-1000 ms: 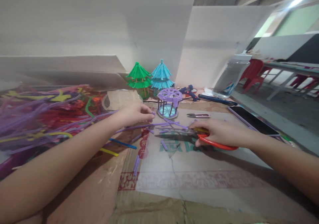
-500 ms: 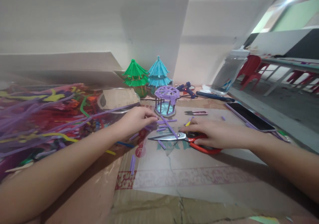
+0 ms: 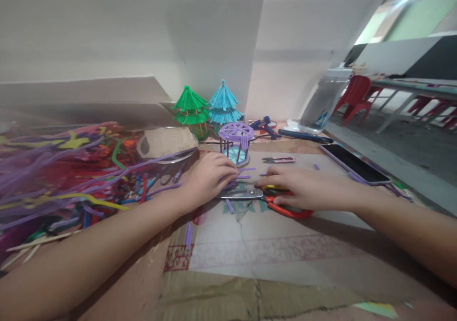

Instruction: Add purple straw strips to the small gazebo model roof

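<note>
Head view: left hand over purple strips, right hand on scissors

At far left, a heap of fuzzy craft stems in purple, yellow and red covered the worktop, with pale sticks at its near edge. Right of it stood a clear oval container with brown card in it. A green-roofed model stood upright behind, just beside a blue-roofed one.

The left hand was lowered, fingers bent and close together, among the strips at the scissors' blade end; whether it gripped one could not be determined, as the fingers hid the contact. A purple model frame with dark posts stood upright just beyond that hand. Several strips lay loose between frame and blades, above a printed sheet.

The scissors lay nearly level in front of the frame, blades together and pointing left. The right hand was clasped around their red and yellow handles, well clear of the left hand's wrist. Behind it were small snips and a dark blue glue gun. Farther right stood a clear bottle, with a phone lying flat nearer the person and a red chair in the background.
</note>
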Demonstrator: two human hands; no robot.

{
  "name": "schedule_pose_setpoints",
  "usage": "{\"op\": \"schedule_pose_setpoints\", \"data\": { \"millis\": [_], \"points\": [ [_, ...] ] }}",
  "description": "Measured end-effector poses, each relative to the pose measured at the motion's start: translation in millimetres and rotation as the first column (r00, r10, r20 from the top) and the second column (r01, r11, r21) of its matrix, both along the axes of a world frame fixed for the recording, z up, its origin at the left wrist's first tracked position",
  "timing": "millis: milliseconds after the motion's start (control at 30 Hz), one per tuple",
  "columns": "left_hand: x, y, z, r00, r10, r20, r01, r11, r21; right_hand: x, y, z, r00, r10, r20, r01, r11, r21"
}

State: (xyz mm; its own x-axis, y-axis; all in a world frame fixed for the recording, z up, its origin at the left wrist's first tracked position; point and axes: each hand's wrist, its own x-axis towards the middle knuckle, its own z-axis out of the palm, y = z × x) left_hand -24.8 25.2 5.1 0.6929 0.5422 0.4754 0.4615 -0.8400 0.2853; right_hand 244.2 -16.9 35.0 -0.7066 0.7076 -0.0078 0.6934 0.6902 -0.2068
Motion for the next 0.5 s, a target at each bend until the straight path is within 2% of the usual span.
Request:
{"op": "schedule_pose_setpoints", "data": {
  "millis": [67,100,167,267,400,500],
  "points": [
    [-0.8,-6.3,4.1,0.972,0.093,0.216,-0.09,0.996,-0.022,-4.1,1.8,2.2,0.998,-0.053,-0.015,0.053,0.998,-0.03],
    [0.0,-10.4,6.6,0.94,0.138,0.312,-0.114,0.989,-0.091,-7.3,2.7,2.9,0.994,-0.092,-0.058,0.09,0.995,-0.041],
    [3.9,-19.2,11.2,0.883,0.22,0.414,-0.092,0.947,-0.308,-16.1,4.2,2.1,0.962,-0.184,-0.2,0.174,0.982,-0.067],
    [11.6,-29.4,14.1,0.856,0.268,0.442,0.013,0.844,-0.536,-34.7,4.7,-4.6,0.883,-0.256,-0.393,0.21,0.965,-0.155],
    [13.8,-30.5,11.0,0.822,0.312,0.476,0.058,0.786,-0.615,-59.9,6.7,-15.4,0.854,-0.266,-0.448,0.106,0.931,-0.35],
    [11.4,-27.3,7.7,0.798,0.362,0.482,0.046,0.761,-0.648,-72.3,12.5,-19.4,0.78,-0.336,-0.527,0.033,0.864,-0.502]
  ]
}}
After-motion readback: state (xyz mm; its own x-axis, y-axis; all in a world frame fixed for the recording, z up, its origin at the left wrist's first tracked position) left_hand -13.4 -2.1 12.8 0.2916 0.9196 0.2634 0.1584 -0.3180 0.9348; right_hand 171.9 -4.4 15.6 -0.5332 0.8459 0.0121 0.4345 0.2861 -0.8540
